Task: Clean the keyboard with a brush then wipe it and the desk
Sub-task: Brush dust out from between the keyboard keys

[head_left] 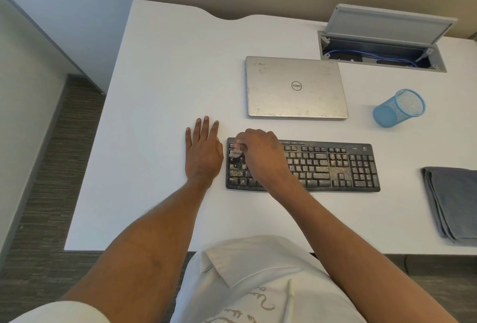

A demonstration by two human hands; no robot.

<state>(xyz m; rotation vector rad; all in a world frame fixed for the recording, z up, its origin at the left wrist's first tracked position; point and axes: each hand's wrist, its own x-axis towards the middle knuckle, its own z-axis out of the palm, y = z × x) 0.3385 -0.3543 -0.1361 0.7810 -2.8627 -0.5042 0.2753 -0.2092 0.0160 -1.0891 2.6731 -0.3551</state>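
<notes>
Right hand (pixel 260 149) pinched a small brush (pixel 236 152) on the dusty keyboard's (pixel 335 167) left end; left hand (pixel 204 152) lay flat, fingers spread, on the desk (pixel 167 77).

Single head-worn wide-angle view, steeply down and forward over the near desk (pixel 160 69) edge.

Readable: "DELL" logo, upside down, on closed silver laptop (pixel 296 87); keyboard (pixel 335 165) brand mark and key legends too small.
</notes>
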